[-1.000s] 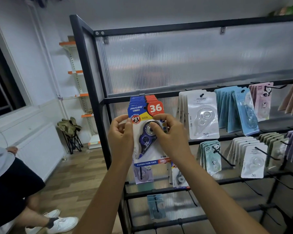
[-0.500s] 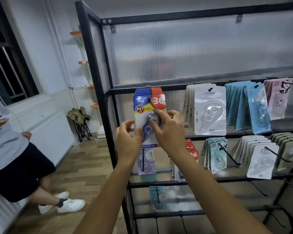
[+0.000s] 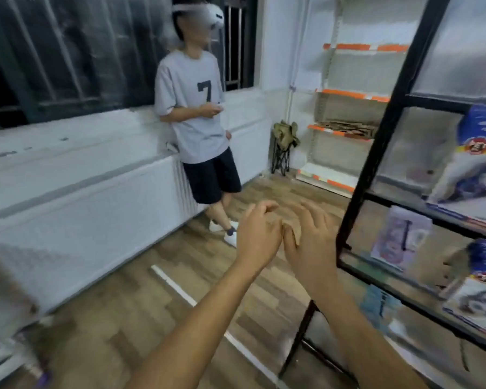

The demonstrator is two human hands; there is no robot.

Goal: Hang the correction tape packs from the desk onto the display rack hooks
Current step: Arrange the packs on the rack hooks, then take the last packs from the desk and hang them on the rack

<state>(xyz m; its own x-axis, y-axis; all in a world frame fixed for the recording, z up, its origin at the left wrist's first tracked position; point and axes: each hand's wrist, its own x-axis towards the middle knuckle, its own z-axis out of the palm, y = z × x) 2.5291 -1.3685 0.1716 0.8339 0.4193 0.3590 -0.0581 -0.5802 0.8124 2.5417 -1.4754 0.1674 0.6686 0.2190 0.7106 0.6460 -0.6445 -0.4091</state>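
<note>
Room: wood-plank floor point(image 3: 110, 318), frame's lower half.
Rack: black metal display rack point(image 3: 376, 169), right edge.
Hands: left hand point(image 3: 257, 234) and right hand point(image 3: 310, 242) empty, loosely spread, thumbs touching, mid-frame.

Two bare hands show at centre frame: the left hand point(image 3: 257, 234) and the right hand point(image 3: 310, 242). One black metal display rack point(image 3: 376, 153) fills the right side. One person in a grey numbered T-shirt point(image 3: 192, 108) stands upper centre. One orange-edged white shelf unit point(image 3: 345, 113) stands upper right.
</note>
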